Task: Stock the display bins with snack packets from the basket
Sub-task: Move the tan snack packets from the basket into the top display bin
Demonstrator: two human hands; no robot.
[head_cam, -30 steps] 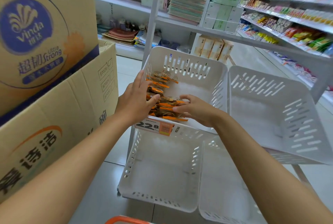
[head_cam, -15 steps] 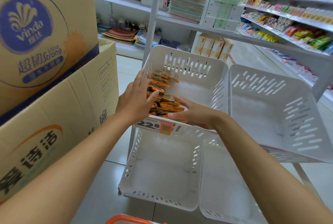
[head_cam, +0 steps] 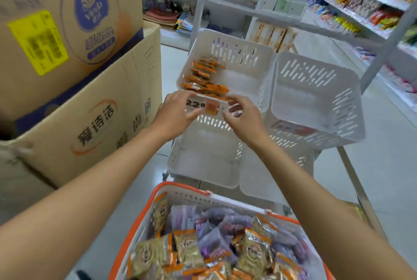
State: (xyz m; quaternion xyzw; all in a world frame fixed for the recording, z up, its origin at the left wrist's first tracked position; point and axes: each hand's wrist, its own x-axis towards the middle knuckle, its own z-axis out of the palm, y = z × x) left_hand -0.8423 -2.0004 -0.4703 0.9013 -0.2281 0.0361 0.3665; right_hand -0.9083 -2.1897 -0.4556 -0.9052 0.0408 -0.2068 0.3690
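Head-camera view of a shop aisle. The left hand (head_cam: 174, 112) and right hand (head_cam: 243, 117) were raised side by side just in front of the near rim of the upper-left display bin (head_cam: 237, 52), a white slotted plastic tub. The left hand's fingers were extended and slightly apart, the fingertips at the rim; motion blur prevented judging whether they touched it. The right hand's fingers were loosely curled and apart. Neither hand held a packet. Between the two hands, a price label (head_cam: 203, 106) was fixed to the bin's near rim.

Orange snack packets (head_cam: 203, 79) lay in a row along the left side of this bin, from its far wall to its near rim. A second white bin (head_cam: 316, 72) stood immediately to its right, their walls adjacent, and a lower white bin (head_cam: 207, 162) sat beneath the first.

The basket (head_cam: 191, 197), white-walled with an orange rim, stood nearest the camera, below the forearms. It held a heap of gold-and-orange packets (head_cam: 187, 250) and purple packets (head_cam: 216, 239), mixed together.

At left, a Vinda carton (head_cam: 90, 9) bearing a yellow sticker (head_cam: 37, 41) rested on a larger cardboard carton (head_cam: 90, 121). Stocked store shelves (head_cam: 361, 2) ran along the far right.
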